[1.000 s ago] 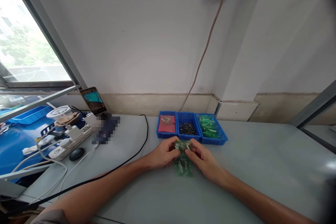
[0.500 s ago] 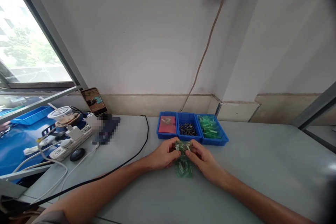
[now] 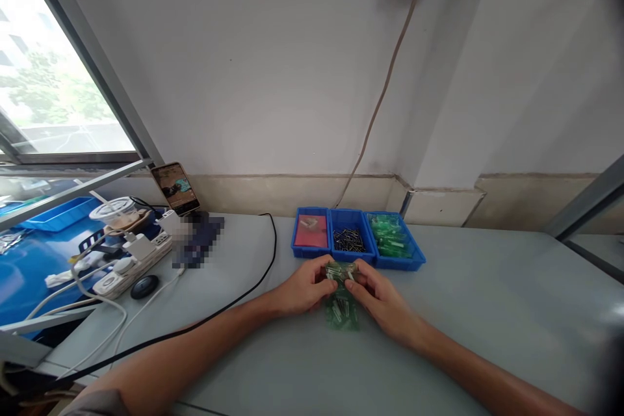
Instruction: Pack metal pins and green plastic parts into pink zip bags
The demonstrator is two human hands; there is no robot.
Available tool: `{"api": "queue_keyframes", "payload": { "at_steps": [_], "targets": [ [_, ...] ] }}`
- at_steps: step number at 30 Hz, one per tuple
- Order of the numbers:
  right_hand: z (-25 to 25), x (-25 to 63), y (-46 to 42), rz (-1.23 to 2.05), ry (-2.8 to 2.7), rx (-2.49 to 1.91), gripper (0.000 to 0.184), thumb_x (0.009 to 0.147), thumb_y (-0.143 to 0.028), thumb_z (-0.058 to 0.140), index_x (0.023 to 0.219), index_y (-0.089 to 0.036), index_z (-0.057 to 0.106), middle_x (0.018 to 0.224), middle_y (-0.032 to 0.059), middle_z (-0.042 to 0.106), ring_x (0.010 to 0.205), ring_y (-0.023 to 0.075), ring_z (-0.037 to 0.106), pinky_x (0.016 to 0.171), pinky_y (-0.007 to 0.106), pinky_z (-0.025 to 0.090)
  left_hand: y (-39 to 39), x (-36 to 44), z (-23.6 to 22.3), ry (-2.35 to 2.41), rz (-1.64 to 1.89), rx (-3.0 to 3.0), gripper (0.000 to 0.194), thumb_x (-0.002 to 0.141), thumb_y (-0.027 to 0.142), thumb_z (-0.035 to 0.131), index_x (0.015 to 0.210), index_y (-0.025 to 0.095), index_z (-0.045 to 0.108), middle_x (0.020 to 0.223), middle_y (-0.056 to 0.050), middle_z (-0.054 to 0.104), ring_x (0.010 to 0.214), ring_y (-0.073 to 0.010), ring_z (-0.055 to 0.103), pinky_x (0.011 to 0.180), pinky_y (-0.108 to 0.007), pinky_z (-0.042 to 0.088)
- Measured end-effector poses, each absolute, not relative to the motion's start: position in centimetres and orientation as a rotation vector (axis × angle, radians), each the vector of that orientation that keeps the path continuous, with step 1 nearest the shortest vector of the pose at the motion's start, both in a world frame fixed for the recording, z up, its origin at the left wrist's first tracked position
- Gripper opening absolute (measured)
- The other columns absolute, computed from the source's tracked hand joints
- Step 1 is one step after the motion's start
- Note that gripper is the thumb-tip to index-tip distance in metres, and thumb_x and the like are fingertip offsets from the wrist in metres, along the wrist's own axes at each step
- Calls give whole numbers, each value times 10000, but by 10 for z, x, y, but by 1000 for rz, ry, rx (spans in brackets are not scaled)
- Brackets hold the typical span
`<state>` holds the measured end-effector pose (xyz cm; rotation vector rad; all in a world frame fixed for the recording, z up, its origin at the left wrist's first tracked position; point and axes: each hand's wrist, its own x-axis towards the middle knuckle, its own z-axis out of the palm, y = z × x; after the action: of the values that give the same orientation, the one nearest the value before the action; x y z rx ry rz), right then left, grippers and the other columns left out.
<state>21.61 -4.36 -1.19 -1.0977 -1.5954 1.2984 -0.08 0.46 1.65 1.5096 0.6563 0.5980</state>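
Note:
Between my hands is a green see-through plastic bag (image 3: 342, 313) with small metal and whitish pieces inside. My left hand (image 3: 311, 286) pinches its upper left side, thumb on top. On the upper right side my right hand (image 3: 377, 292) grips it the same way, fingers curled behind. The bag's lower part lies toward me below the thumbs. Just beyond my fingers stand three joined blue bins: the left bin (image 3: 311, 251) has a pink sheet and a small clear bag, the middle one holds dark metal screws (image 3: 348, 240), the right one holds green bags (image 3: 389, 235).
A black cable (image 3: 234, 304) crosses the grey table (image 3: 468, 312) under my left arm. On the left are a black mouse-like object (image 3: 145, 286), a power strip (image 3: 110, 284), white cables, a lidded cup (image 3: 114, 210) and a propped phone (image 3: 174, 188). Metal frame bars border both sides.
Both hands keep the same grip on the green bag. The whole view has shifted very slightly; at the far left edge, a person's hand seen earlier is out of view.

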Motion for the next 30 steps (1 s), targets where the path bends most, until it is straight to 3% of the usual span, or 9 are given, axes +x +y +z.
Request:
{"api": "queue_keyframes", "payload": {
  "at_steps": [10,23,30],
  "targets": [
    [-9,216,-44,1288,-1598,-1099,400,1058,-621,584,936,-254,480,809,-42,480,743,169,439,685,300,368,3,-1,19,656,595,1513,264,936,356,720,930,196,510,571,112,459,380,-51,398,390,-164,289],
    [-11,216,-44,1299,-1590,-1102,401,1059,-617,587,925,-257,472,810,-45,458,748,168,424,682,293,362,4,-1,18,653,591,1514,301,935,399,735,927,201,507,582,104,471,403,-60,408,407,-179,295],
    [-12,216,-43,1263,-1564,-1127,446,996,-689,634,936,-254,553,808,-14,561,750,192,517,677,306,442,3,0,19,663,596,1517,270,927,353,724,912,198,504,584,104,464,397,-57,411,403,-180,297]
  ]
}}
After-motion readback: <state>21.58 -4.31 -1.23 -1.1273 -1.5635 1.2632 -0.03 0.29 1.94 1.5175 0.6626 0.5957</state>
